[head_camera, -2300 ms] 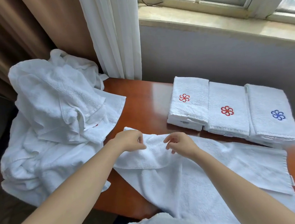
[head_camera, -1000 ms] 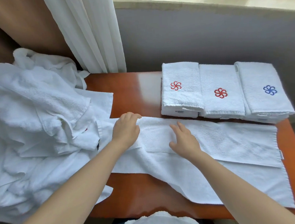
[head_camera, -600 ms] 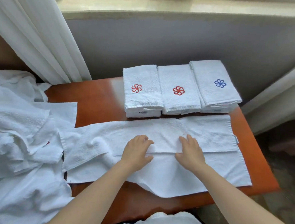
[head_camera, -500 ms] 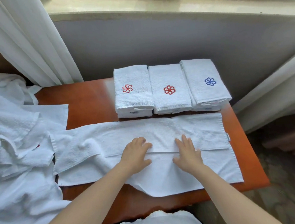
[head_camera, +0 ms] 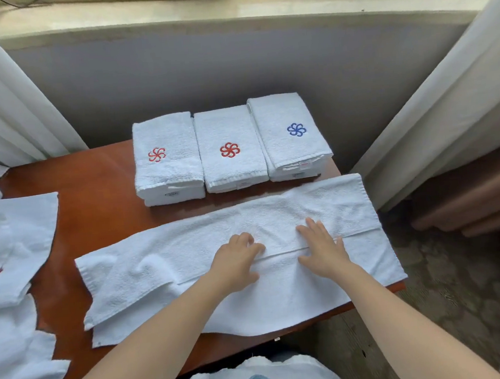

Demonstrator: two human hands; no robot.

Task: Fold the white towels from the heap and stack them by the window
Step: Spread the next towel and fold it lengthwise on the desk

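Window-side surface (head_camera: 98,183): towel (head_camera: 275,226) lies long axis crosswise; both hands, left hand (head_camera: 236,262) and right hand (head_camera: 322,249), press its middle, fingers spread flat.

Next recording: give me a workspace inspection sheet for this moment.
Surface: glossy reddish wooden table, largely covered by towels.
Job's things: spread towel folded lengthwise, its front edge overhanging the table; three folded stacks side by side at the wall, two with red emblems, one blue; heap unfolded at left.
Clutter: nothing seen.
Grippers: left hand and right hand press flat on the spread towel's fold edge.
Cables: nothing seen.
Surroundings: window sill above; curtains on both sides.
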